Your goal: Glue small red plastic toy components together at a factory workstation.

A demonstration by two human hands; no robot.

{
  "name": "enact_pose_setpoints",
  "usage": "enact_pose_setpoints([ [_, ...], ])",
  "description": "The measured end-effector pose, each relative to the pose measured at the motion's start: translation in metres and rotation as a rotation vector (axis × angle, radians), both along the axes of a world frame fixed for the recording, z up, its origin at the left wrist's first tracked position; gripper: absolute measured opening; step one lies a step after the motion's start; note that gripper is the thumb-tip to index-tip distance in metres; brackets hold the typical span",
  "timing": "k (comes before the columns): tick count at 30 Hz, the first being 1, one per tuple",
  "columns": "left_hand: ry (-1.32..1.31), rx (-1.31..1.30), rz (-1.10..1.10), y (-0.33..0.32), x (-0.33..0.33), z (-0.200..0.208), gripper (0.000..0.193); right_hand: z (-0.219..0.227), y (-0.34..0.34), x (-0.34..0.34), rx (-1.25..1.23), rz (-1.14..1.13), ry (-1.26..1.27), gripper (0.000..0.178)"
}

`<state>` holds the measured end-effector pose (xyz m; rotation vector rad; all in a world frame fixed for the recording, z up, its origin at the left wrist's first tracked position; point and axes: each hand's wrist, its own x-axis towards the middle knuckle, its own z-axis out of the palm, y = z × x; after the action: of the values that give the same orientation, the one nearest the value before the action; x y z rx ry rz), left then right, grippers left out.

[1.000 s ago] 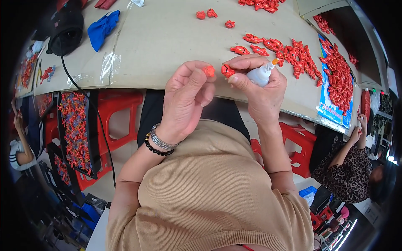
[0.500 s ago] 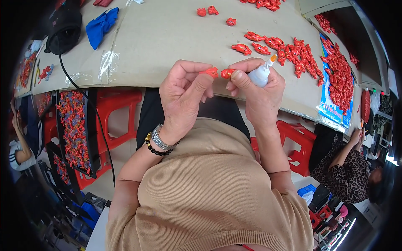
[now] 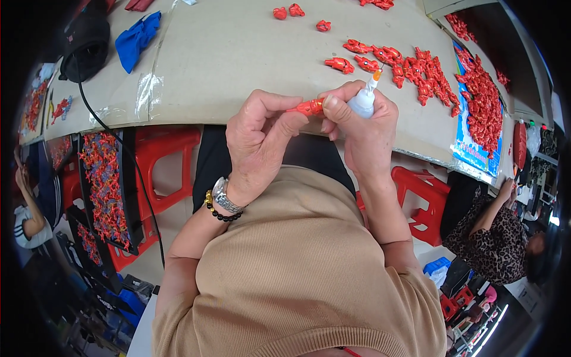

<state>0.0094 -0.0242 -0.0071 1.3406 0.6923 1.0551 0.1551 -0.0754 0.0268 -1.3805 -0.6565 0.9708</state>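
Above the near table edge, my left hand point(image 3: 262, 134) pinches a small red plastic figure piece point(image 3: 306, 108) between thumb and fingers. My right hand point(image 3: 366, 122) pinches the other end, where a second red piece meets the first; my fingertips partly cover the joint. Tucked in the curled fingers of my right hand is a white squeeze bottle point(image 3: 361, 103) with an orange nozzle tip pointing up and away. Beyond my right hand several red figure pieces point(image 3: 339, 65) lie on the table, merging into a larger pile to the right.
A heap of red pieces point(image 3: 480, 107) lies on a blue printed sheet at the right. Three red pieces point(image 3: 295, 10) sit farther back. A blue cloth point(image 3: 137, 40), a black cap point(image 3: 86, 41) and a cable are at left. Trays of colourful figures point(image 3: 104, 184) and red stools point(image 3: 163, 166) stand below; co-workers sit at both sides.
The two red pieces, held apart before, are now together end to end between my hands. My right hand has moved slightly left with the squeeze bottle.
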Motion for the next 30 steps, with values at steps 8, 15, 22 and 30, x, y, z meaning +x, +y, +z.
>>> enact_pose_setpoints([
  [8,0.034,0.081,-0.01,0.001,-0.002,-0.004,0.014,0.002,-0.002,-0.001,-0.068,0.046,0.02,0.01],
  [15,0.033,0.105,-0.06,0.001,0.0,0.003,0.012,0.0,-0.002,-0.003,-0.073,0.083,0.033,0.01],
  [22,0.057,0.163,-0.049,0.002,0.005,0.001,0.011,-0.004,0.0,-0.001,-0.067,0.054,0.096,0.012],
  [30,0.077,0.021,-0.026,0.005,0.007,0.007,0.014,0.002,0.001,0.002,-0.047,0.08,0.072,0.009],
])
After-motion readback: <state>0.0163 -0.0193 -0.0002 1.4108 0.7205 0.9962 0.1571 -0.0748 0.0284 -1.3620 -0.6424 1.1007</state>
